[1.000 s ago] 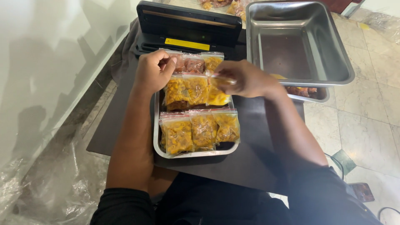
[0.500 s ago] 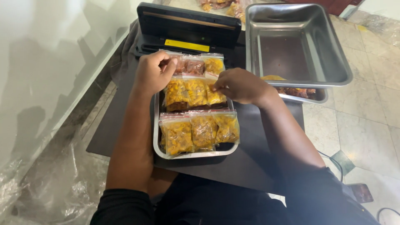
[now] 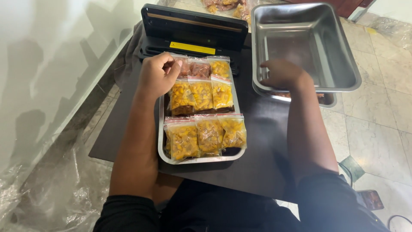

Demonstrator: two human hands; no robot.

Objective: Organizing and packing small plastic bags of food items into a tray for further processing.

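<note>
A small steel tray (image 3: 159,141) on a black table (image 3: 266,141) holds three rows of small clear bags. The near row (image 3: 208,135) and middle row (image 3: 201,92) hold yellow food; the far row (image 3: 199,68) has reddish-brown bags and one yellow one. My left hand (image 3: 156,77) lies on the tray's far left corner, fingers curled and pinching the edge of a reddish-brown bag. My right hand (image 3: 283,74) is off the tray to the right, loosely curved, at the near left rim of a large steel pan (image 3: 300,43), with nothing seen in it.
A black sealing machine (image 3: 193,30) stands just behind the tray. The large pan sits stacked on another pan (image 3: 328,99) with food showing under it. More filled bags (image 3: 223,5) lie at the back. Crumpled plastic sheet (image 3: 43,197) and a phone (image 3: 371,199) are on the floor.
My right hand has left the middle row of bags and moved right to the big pan's rim. My left hand has stayed on the far left corner.
</note>
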